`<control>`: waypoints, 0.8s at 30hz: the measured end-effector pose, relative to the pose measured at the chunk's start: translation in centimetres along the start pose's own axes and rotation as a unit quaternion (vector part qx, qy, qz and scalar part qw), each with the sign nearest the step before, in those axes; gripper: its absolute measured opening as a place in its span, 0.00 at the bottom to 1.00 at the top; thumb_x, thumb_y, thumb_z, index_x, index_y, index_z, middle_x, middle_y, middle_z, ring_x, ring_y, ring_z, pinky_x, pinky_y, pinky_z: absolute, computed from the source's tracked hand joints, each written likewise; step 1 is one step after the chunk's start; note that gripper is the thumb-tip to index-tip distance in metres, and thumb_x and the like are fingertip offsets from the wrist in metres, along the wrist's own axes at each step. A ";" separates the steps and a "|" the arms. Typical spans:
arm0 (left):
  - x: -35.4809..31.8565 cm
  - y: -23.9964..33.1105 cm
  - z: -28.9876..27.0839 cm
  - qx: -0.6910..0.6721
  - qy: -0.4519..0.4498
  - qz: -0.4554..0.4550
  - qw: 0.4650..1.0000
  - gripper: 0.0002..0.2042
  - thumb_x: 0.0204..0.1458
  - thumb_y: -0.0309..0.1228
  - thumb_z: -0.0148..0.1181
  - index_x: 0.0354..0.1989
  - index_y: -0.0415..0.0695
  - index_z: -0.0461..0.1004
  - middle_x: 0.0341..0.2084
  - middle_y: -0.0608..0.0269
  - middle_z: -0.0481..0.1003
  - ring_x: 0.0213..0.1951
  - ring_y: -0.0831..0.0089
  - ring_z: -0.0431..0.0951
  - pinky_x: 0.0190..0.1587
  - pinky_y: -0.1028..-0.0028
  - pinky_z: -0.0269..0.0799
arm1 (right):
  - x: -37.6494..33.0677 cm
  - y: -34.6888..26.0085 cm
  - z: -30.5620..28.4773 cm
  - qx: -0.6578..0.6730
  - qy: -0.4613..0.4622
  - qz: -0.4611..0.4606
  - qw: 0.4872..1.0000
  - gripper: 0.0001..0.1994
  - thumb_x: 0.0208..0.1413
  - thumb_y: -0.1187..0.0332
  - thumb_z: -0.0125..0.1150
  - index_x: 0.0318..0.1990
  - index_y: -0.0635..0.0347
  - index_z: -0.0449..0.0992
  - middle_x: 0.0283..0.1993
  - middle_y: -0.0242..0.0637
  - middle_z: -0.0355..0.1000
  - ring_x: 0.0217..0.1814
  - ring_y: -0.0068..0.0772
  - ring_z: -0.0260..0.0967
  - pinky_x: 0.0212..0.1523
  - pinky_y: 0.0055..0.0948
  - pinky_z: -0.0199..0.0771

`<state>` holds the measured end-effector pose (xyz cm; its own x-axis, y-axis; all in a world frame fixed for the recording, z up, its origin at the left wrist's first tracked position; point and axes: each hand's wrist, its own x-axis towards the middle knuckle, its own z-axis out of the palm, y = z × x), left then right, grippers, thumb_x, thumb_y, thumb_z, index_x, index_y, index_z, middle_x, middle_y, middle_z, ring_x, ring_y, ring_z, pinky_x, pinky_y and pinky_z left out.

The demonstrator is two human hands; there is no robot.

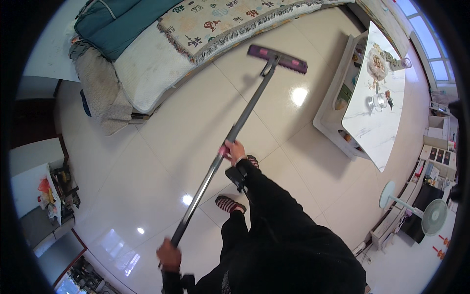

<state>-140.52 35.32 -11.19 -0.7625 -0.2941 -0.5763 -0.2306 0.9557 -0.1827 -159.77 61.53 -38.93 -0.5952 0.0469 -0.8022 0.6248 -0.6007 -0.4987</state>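
Your right hand [235, 151] closes around the pole of a mop [241, 122] at its pink joint [223, 149], about halfway along. Your left hand [169, 255] wraps the near end of the pole, its fingers curled in a fist. Your right forearm, in a black sleeve [281, 193], reaches up and leftward from your body, with a small black device [236, 177] at the wrist. Your left forearm stands short and nearly upright at the lower edge, a dark band at its wrist.

The mop slants away from you, up and to the right, across the tiled floor [161, 161]. It is silver between your hands and grey beyond the right one. Its purple head [282, 58] with pink blocks lies between the couch [147, 81] and the bench [377, 130]; you cannot tell whether it touches the floor. One striped slipper [229, 204] shows below your right hand, another [253, 160] just beside it.

On the couch, a fringed throw [205, 32] carries printed red, teal and dark motifs, some like written characters, too small to read. A teal quilt [122, 27] lies beside it. The marbled bench bears a glass jar [378, 102], a plate of snacks and a cup [404, 63]. Farther right stands a pale fan [434, 217].
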 end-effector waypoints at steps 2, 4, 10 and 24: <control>6.4 9.2 -2.8 -0.010 0.001 0.075 0.997 0.12 0.36 0.30 0.56 0.29 0.41 0.63 0.18 0.54 0.71 0.24 0.57 0.73 0.31 0.61 0.65 | 1.9 -5.5 1.8 0.081 0.060 -0.090 0.991 0.12 0.49 0.61 0.48 0.37 0.56 0.60 0.25 0.37 0.66 0.25 0.33 0.68 0.22 0.30 0.68; 11.9 17.7 -5.2 -0.051 -0.003 0.146 0.988 0.14 0.37 0.32 0.55 0.32 0.40 0.62 0.21 0.52 0.71 0.27 0.57 0.73 0.33 0.59 0.64 | 3.9 -11.2 2.0 0.212 0.019 -0.057 0.975 0.12 0.50 0.62 0.44 0.36 0.63 0.58 0.20 0.42 0.65 0.15 0.33 0.65 0.14 0.29 0.67; 20.3 29.6 -7.5 -0.301 -0.077 0.236 0.921 0.16 0.34 0.33 0.54 0.29 0.38 0.61 0.20 0.44 0.69 0.29 0.49 0.70 0.32 0.62 0.66 | 8.7 -22.1 -0.3 0.050 0.104 -0.059 0.992 0.11 0.50 0.66 0.44 0.34 0.67 0.56 0.18 0.48 0.65 0.14 0.38 0.65 0.16 0.34 0.69; 4.9 7.8 5.9 -0.419 -0.162 0.042 0.893 0.10 0.32 0.27 0.54 0.24 0.39 0.62 0.11 0.62 0.64 0.11 0.74 0.66 0.13 0.75 0.62 | -5.4 2.4 3.6 -0.060 -0.005 0.049 0.997 0.11 0.48 0.69 0.49 0.32 0.64 0.55 0.19 0.45 0.64 0.17 0.42 0.66 0.18 0.44 0.71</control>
<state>-142.46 41.32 -20.11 -0.6143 -0.0788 -0.7851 -0.6558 0.6043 0.4524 -156.95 56.95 -34.62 -0.5327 -0.0154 -0.8462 0.7359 -0.5023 -0.4541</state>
